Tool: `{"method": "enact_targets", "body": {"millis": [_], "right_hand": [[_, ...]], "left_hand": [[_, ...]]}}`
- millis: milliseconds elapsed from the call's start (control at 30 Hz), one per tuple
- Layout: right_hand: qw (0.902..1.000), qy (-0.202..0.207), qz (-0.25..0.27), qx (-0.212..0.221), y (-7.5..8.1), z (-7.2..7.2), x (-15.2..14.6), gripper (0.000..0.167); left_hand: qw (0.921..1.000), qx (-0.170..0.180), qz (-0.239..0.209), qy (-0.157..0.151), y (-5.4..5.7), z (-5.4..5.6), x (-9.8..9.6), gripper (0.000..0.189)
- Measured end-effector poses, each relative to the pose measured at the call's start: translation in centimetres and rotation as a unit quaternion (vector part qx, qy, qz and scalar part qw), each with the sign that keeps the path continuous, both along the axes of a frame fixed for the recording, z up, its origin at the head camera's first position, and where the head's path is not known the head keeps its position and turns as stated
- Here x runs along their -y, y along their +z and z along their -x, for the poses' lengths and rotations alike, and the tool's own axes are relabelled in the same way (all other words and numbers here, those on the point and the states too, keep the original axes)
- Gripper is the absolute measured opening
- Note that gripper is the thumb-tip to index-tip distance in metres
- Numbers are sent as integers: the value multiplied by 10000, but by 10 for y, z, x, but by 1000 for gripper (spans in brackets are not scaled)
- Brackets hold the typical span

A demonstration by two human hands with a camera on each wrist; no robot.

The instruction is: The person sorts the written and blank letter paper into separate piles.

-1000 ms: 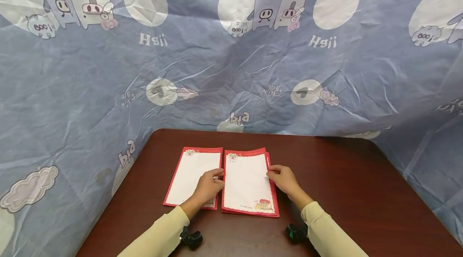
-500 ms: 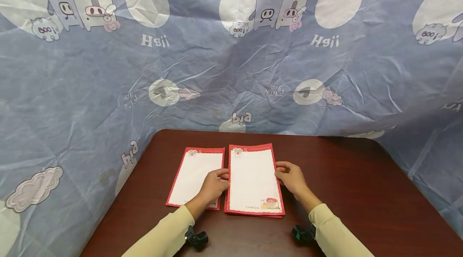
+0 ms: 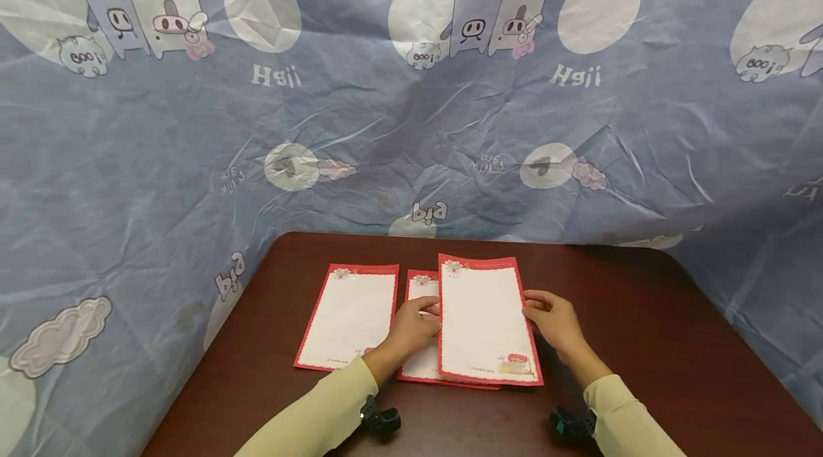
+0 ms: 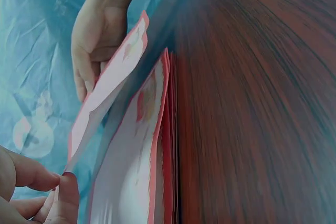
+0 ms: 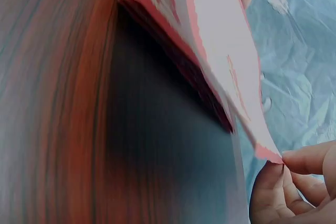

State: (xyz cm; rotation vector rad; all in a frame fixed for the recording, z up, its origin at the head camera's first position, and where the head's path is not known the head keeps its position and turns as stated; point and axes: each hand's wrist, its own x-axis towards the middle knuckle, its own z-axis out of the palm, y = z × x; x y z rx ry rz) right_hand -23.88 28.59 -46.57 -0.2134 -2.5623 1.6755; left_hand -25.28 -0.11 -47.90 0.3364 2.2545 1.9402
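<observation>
Red-bordered sheet (image 3: 479,321) is held up between the two hands of the person, above the worktop (image 3: 649,343). Nearest to the head camera come the pale yellow sleeves (image 3: 315,414), and beside their cuffs a dark wrist device (image 3: 381,420) shows at each arm. Next, the left hand (image 3: 411,328) pinches the left edge of the sheet; in the left wrist view its thumb and fingers meet with only the paper between them. The right hand (image 3: 556,321) pinches the opposite edge in the same way, its fingers also brought together on the paper. Below the held sheet, with a gap between, lies a stack (image 3: 419,365) of similar papers (the left wrist view shows its several layers), and its left part remains visible. Just beside the stack, on the left, one more bordered paper (image 3: 353,318) lies flat; I cannot tell if others are under it. Farther away, the reddish-brown worktop ends with rounded corners, and behind it hangs a wrinkled blue-grey fabric (image 3: 386,111), printed with pigs, pale circles and lettering.
</observation>
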Motion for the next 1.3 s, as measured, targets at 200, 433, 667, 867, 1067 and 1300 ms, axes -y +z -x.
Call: {"method": "enact_targets", "body": {"millis": [200,433,667,867,1067,1300], "right_hand": [[9990,-187,-416,27,-2,-8,-28,42],[9944,-498,-933,71,-14,-18,-58,42],[9917,-727,-1043,211,-23,-24,-78,41],[9897,-796,-1153,287,-25,-21,-88,41],[9895,-765,-1161,397,-21,-18,-92,44],[9913,-712,-1053,333,-19,-16,-93,42]], "left_hand": [[9999,-102,-46,-84,-2,0,-33,53],[9988,-290,290,-285,-7,0,-74,55],[9974,77,492,-521,-10,-1,-92,48],[9936,249,686,-864,-2,4,-96,45],[9882,191,1083,-1063,5,6,-96,34],[9842,165,1315,-1176,13,5,-93,19]]}}
